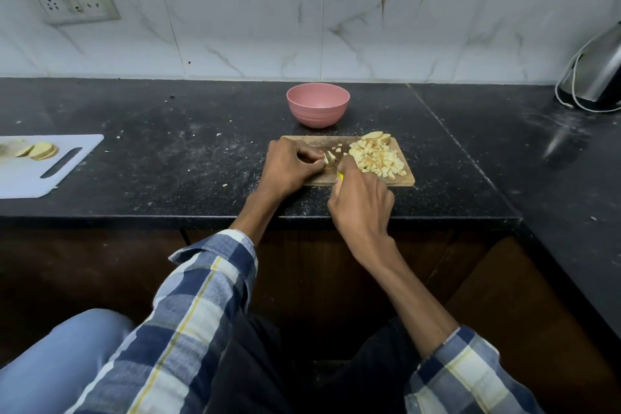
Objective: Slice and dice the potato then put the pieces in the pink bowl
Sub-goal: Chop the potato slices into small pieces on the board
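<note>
The left hand (pixel 289 165) curls over a few potato strips (pixel 330 157) on the wooden cutting board (pixel 408 180), fingertips tucked back, likely to pin the strips while keeping clear of the blade. The right hand (pixel 361 203) is clamped around a knife handle (pixel 340 176), of which only a sliver of yellow shows; the blade itself is hidden behind the fingers, so where its edge meets the strips cannot be told. The two hands sit close together over the left half of the board. A pile of diced potato (pixel 378 160) is heaped on the right half, probably pushed aside to leave cutting room, with a couple of uncut slices (pixel 376 136) at the far edge of the heap. The pink bowl (pixel 318 105) stands on the dark desk (pixel 168 161) just behind the board, within easy reach for the transfer; it looks empty. At the far left, a white cutting board (pixel 67 175), cut off by the frame, carries more potato slices (pixel 42 151). A steel kettle (pixel 601 74) is cropped at the right.
</note>
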